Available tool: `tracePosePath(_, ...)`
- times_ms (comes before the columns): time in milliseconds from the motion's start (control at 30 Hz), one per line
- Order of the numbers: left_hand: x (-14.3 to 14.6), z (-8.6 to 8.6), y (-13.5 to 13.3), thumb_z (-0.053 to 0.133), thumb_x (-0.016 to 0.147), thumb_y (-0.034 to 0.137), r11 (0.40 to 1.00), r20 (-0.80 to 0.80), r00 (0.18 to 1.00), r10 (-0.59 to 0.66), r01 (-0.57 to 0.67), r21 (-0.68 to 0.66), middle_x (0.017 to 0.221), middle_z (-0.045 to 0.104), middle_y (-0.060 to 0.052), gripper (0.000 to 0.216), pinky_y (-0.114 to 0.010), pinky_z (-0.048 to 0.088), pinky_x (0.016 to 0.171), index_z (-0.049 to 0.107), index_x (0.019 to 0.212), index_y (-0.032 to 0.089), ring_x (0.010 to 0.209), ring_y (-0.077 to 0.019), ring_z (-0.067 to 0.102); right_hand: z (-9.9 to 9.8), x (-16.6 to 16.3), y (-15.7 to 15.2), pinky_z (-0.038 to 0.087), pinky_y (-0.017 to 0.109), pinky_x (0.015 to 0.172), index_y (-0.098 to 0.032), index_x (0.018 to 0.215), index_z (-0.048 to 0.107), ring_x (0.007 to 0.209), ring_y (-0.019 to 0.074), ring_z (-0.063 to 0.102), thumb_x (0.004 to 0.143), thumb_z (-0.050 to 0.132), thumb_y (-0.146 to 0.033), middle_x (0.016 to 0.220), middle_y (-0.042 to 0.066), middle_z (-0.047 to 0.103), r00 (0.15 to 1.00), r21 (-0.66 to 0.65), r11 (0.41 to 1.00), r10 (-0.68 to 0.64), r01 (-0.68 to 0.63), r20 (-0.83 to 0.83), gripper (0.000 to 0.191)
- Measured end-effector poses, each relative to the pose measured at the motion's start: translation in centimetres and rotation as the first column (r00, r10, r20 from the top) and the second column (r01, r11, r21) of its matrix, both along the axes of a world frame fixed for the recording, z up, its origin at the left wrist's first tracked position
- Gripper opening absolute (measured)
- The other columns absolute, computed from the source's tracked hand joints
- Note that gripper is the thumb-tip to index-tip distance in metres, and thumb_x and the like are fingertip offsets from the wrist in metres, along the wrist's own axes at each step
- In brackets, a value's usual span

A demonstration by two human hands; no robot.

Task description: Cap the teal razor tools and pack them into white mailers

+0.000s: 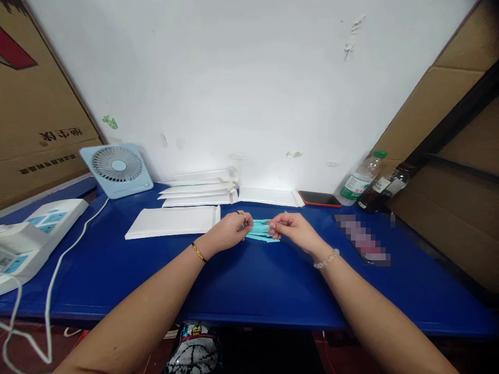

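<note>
1. Teal strips (260, 230): lying fanned out on the blue surface (257, 283), between the two hands, right of the nearest white packet (171, 222).
2. Left hand (236, 228): fingers curled at the strips' left end; cannot tell whether any strip is gripped.
3. Right hand (293, 228): thumb and forefinger pinching the strips at their right part.
4. Behind: stacked white packets (200, 196); dark-screened phone (319, 198) near the wall.
5. Far left: light-blue fan (118, 169), tilted back.

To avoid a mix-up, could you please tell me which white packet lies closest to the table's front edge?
The packet beside the left hand; the other white packets lie farther back, toward the wall.
</note>
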State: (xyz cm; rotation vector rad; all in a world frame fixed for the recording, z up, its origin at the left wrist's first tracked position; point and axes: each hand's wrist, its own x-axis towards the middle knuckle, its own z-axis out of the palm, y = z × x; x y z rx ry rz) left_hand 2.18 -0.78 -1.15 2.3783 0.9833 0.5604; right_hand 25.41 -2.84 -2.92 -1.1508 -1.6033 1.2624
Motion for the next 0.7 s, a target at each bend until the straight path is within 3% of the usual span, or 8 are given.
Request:
tracePosePath(67, 0.2, 0.1, -0.4, 0.040, 0.082, 0.017, 0.999, 0.005, 1.000, -0.005, 0.006, -0.052, 0.084, 0.061, -0.002, 0.015, -0.023, 0.042, 0.061, 0.056, 0.081, 0.017, 0.063, -0.0105, 0.055, 0.3, 0.7, 0.1, 0.049, 0.027, 0.060, -0.014, 0.090, 0.068, 0.061, 0.0129, 0.059, 0.076, 0.065, -0.049, 0.075, 0.006, 0.068, 0.997, 0.058, 0.998, -0.015, 0.011, 0.081, 0.037)
tracePosePath(133, 0.3, 0.2, -0.8, 0.043, 0.083, 0.020, 0.998, -0.012, 0.999, -0.036, 0.035, -0.053, 0.083, 0.063, -0.002, 0.015, -0.023, 0.042, 0.063, 0.058, 0.083, 0.018, 0.067, -0.0119, 0.056, 0.7, 2.0, 0.4, 0.047, 0.026, 0.057, -0.016, 0.096, 0.069, 0.060, 0.0127, 0.057, 0.079, 0.060, -0.049, 0.079, 0.006, 0.068, 0.975, 0.175, 0.980, -0.128, 0.097, 0.181, 0.038)
tracePosePath(200, 0.4, 0.1, -1.1, 0.047, 0.082, 0.023, 0.995, -0.076, 0.993, -0.091, 0.088, -0.041, 0.081, 0.064, -0.001, 0.015, -0.023, 0.042, 0.064, 0.062, 0.083, 0.019, 0.071, -0.0133, 0.056, 0.8, 3.6, 0.8, 0.044, 0.026, 0.055, -0.017, 0.094, 0.070, 0.060, 0.0135, 0.055, 0.080, 0.059, -0.047, 0.077, 0.005, 0.067, 0.909, 0.316, 0.932, -0.280, 0.180, 0.308, 0.035)
tracePosePath(267, 0.5, -0.1, -1.3, 0.051, 0.081, 0.024, 0.989, -0.163, 0.976, -0.143, 0.137, -0.047, 0.079, 0.065, -0.001, 0.014, -0.023, 0.040, 0.062, 0.064, 0.082, 0.019, 0.071, -0.0135, 0.056, 0.7, 5.2, 1.1, 0.043, 0.026, 0.056, -0.018, 0.088, 0.071, 0.060, 0.0144, 0.055, 0.080, 0.059, -0.041, 0.074, 0.004, 0.066, 0.819, 0.404, 0.900, -0.350, 0.160, 0.455, 0.027)
tracePosePath(367, 0.7, -0.5, -1.4, 0.054, 0.082, 0.027, 0.982, -0.232, 0.954, -0.189, 0.182, -0.052, 0.079, 0.066, -0.001, 0.014, -0.023, 0.038, 0.060, 0.066, 0.082, 0.020, 0.071, -0.0135, 0.057, 0.2, 6.6, 1.5, 0.043, 0.026, 0.060, -0.021, 0.087, 0.072, 0.064, 0.0141, 0.056, 0.080, 0.056, -0.026, 0.081, 0.003, 0.067, 0.730, 0.413, 0.910, -0.292, 0.014, 0.617, 0.018)
tracePosePath(467, 0.8, -1.0, -1.0, 0.055, 0.084, 0.033, 0.988, -0.241, 0.961, -0.133, 0.148, 0.045, 0.085, 0.066, -0.001, 0.017, -0.024, 0.040, 0.063, 0.065, 0.090, 0.021, 0.077, -0.0150, 0.059, -0.1, 6.7, 1.6, 0.043, 0.026, 0.065, -0.022, 0.087, 0.071, 0.069, 0.0142, 0.057, 0.075, 0.058, -0.016, 0.086, 0.002, 0.066, 0.658, 0.392, 0.913, -0.227, -0.113, 0.718, 0.019)
tracePosePath(567, 0.8, -1.6, -0.3, 0.057, 0.083, 0.032, 0.973, -0.285, 0.958, -0.036, 0.099, 0.210, 0.097, 0.065, -0.004, 0.021, -0.027, 0.041, 0.072, 0.063, 0.101, 0.022, 0.087, -0.0184, 0.060, -0.1, 6.2, 1.7, 0.042, 0.026, 0.069, -0.022, 0.083, 0.069, 0.074, 0.0150, 0.058, 0.074, 0.059, -0.014, 0.086, 0.003, 0.064, 0.593, 0.382, 0.902, -0.198, -0.201, 0.780, 0.016)
tracePosePath(700, 1.1, -2.2, 0.2, 0.057, 0.084, 0.030, 0.952, -0.355, 0.935, 0.003, 0.106, 0.288, 0.096, 0.065, -0.005, 0.017, -0.027, 0.041, 0.073, 0.064, 0.096, 0.021, 0.089, -0.0191, 0.059, 0.1, 5.3, 1.6, 0.040, 0.026, 0.070, -0.020, 0.080, 0.066, 0.076, 0.0157, 0.058, 0.076, 0.059, -0.015, 0.084, 0.003, 0.061, 0.534, 0.384, 0.887, -0.201, -0.257, 0.821, 0.010)
